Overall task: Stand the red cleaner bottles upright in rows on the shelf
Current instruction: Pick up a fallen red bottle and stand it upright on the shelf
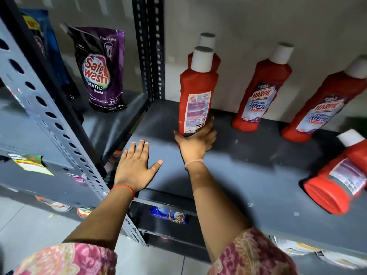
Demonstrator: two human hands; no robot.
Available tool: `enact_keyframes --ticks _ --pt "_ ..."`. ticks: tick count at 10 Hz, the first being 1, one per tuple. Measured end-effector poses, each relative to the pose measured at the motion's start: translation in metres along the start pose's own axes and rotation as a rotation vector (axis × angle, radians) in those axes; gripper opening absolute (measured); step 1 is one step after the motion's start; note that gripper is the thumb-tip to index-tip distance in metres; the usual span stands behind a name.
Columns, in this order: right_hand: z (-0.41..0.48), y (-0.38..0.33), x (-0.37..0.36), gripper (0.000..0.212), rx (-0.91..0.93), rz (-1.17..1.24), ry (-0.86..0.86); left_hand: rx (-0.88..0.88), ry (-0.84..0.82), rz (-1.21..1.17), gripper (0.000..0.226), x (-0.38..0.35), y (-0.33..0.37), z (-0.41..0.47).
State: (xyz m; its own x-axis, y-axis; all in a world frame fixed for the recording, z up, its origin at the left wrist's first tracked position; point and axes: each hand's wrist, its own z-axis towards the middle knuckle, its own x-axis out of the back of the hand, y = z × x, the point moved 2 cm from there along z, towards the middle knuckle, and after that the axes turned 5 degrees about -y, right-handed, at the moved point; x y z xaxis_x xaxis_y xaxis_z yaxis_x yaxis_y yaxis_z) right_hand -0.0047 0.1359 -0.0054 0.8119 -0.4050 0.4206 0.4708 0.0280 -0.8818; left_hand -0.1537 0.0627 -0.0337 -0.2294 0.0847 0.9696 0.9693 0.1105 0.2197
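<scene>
Right hand (195,141) grips the base of a red plastic cleaner bottle with a white cap (196,96), fingers wrapped around its lower end, the printed back label facing the camera. That bottle stands upright near the left end of the dark grey metal shelf (248,165), and directly behind it a second red bottle (208,46) shows only its white cap and shoulders. The left hand (134,167) lies flat and spread on the shelf's front left part, palm down, holding nothing; a red thread circles its wrist.

Further right along the back wall, a third red bottle with a blue-and-white front label (260,92) stands upright, well apart from the held one. Beyond it a fourth red bottle (325,104) also stands on its base near the back, its label forward. At the shelf's right front, a fifth red bottle (337,179) lies on its side, base toward the camera and cap pointing back.

On the neighbouring shelf to the left, past a black perforated upright post (149,46), stands a purple liquid detergent pouch (99,70).
</scene>
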Motion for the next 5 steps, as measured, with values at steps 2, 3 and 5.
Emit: enact_keyframes --ticks 2,3,5 --pt "0.004 0.02 0.016 0.061 0.01 0.257 -0.247 0.001 0.004 -0.004 0.077 0.0 0.0 -0.001" --pt "0.012 0.027 0.018 0.066 0.038 0.192 -0.295 0.004 0.004 -0.009 0.076 0.0 0.0 -0.002" --pt "0.033 0.041 0.024 0.057 -0.047 0.348 -0.503 0.005 0.004 -0.001 0.076 0.0 0.001 -0.001"
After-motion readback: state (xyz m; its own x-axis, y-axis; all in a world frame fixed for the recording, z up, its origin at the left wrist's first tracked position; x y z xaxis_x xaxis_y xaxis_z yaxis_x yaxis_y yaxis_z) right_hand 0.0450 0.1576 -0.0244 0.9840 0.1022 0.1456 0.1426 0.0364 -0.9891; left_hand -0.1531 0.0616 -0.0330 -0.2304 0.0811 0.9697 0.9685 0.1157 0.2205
